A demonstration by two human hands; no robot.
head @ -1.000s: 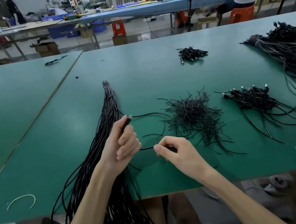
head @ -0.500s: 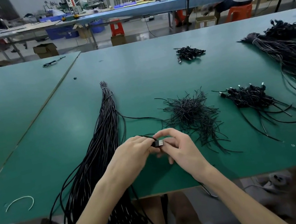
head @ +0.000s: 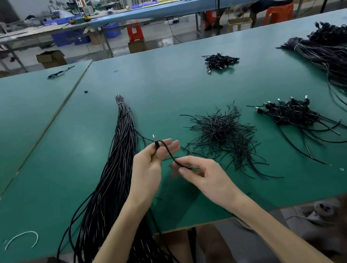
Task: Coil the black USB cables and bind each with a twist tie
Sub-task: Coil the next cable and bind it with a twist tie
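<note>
Presumably to start a first loop, the left hand pinches the plug upright while the right hand pinches the cable further along, just beside the pile of twist ties.

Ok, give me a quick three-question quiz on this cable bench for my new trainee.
1. True or false: the left hand holds the plug end of a cable.
2. The heap of twist ties lies: A) left of the long cable bundle; B) between that bundle and the coiled cables; C) in the left hand.
3. What does the right hand pinch?
Key: 1 true; 2 B; 3 the same cable, further along from the plug.
</note>
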